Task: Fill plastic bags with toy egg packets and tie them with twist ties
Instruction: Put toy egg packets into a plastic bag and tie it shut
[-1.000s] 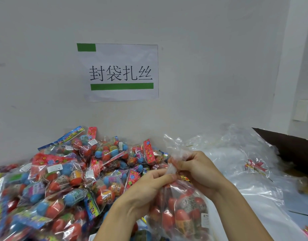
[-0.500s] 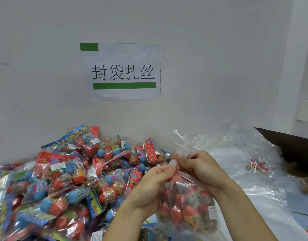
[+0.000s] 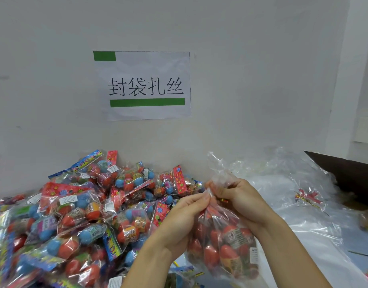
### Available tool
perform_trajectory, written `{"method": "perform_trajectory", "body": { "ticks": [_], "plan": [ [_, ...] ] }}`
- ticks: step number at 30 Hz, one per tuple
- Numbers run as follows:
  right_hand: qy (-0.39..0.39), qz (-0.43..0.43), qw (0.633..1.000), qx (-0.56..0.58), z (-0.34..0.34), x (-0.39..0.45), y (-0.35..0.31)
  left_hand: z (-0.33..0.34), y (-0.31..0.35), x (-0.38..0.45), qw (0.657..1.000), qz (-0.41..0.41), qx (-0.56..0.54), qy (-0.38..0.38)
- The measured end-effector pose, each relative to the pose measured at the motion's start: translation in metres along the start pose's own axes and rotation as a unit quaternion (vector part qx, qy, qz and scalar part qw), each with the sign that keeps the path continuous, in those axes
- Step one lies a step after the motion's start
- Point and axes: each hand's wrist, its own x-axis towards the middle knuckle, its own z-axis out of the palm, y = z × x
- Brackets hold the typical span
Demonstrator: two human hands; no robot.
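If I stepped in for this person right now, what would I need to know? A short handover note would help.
Left hand: pinches the gathered neck of the filled bag from the left.
Right hand: grips the same neck from the right; a bit of gold, perhaps a twist tie, shows under its fingers.
Things: the bag holds egg packets and hangs between the hands. The loose packet pile lies to the left, the empty bags to the right.
Done: this bag is filled, its neck bunched.
Left: I cannot see a finished tie, so tie it, then fill more bags.
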Motion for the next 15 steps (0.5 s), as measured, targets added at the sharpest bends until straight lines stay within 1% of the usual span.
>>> {"method": "perform_trajectory", "body": {
  "ticks": [2,4,6,8,10,12,13,15],
  "plan": [
    [-0.009,0.006,1.0,0.001,-0.002,0.0,0.0,0.002,0.003,0.0,1.0,-0.003,0.015,0.015],
    [0.003,0.004,1.0,-0.01,-0.003,0.001,-0.001,0.006,0.005,0.001,0.997,0.004,0.06,0.044],
    [0.028,-0.005,0.998,-0.063,-0.003,0.0,-0.003,0.011,0.006,0.002,0.989,0.018,0.122,0.086],
    [0.044,-0.011,0.987,-0.157,-0.004,-0.002,-0.007,0.015,0.006,0.003,0.974,0.038,0.177,0.137],
    [0.025,0.0,0.967,-0.253,-0.007,-0.006,-0.015,0.017,0.005,0.003,0.951,0.067,0.235,0.19],
    [-0.011,0.03,0.945,-0.325,-0.005,-0.011,-0.023,0.02,0.003,0.003,0.923,0.108,0.286,0.233],
    [-0.019,0.041,0.936,-0.348,-0.003,-0.012,-0.024,0.022,0.002,0.003,0.908,0.127,0.309,0.252],
    [0.005,0.038,0.932,-0.359,0.003,-0.011,-0.022,0.027,-0.002,0.003,0.877,0.14,0.363,0.283]
  ]
}}
